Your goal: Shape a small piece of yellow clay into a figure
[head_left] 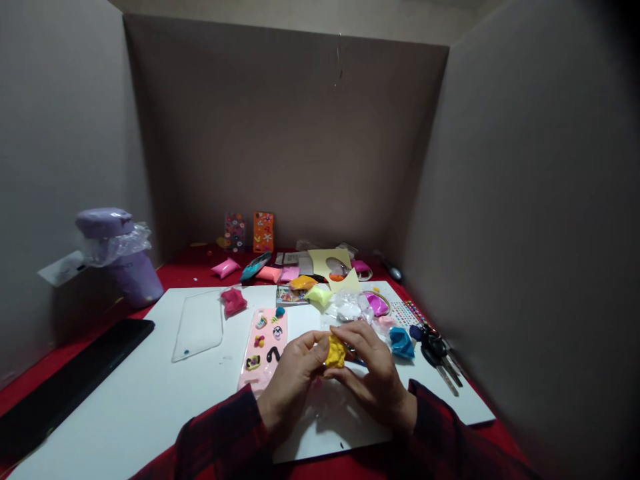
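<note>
Both hands hold a crumpled lump of yellow clay (335, 352) above the white board. My left hand (299, 367) pinches its left side between thumb and fingers. My right hand (373, 373) closes round it from the right, fingers over the top and thumb below. Whether a wrapper covers the clay I cannot tell for sure. Just left of my left hand lies a pink phone case (262, 343) with small clay shapes on it, including a black curved piece (273, 354). The lower end of the case is partly behind my left hand and sleeve.
A clear phone case (199, 327) and a red packet (233, 302) lie left on the white board (120, 393). Scissors (440, 357) and a blue packet (401, 343) are at right. Colourful packets, a yellow sheet (327, 261) and decorated cases stand behind. A purple tumbler (131, 270) stands far left.
</note>
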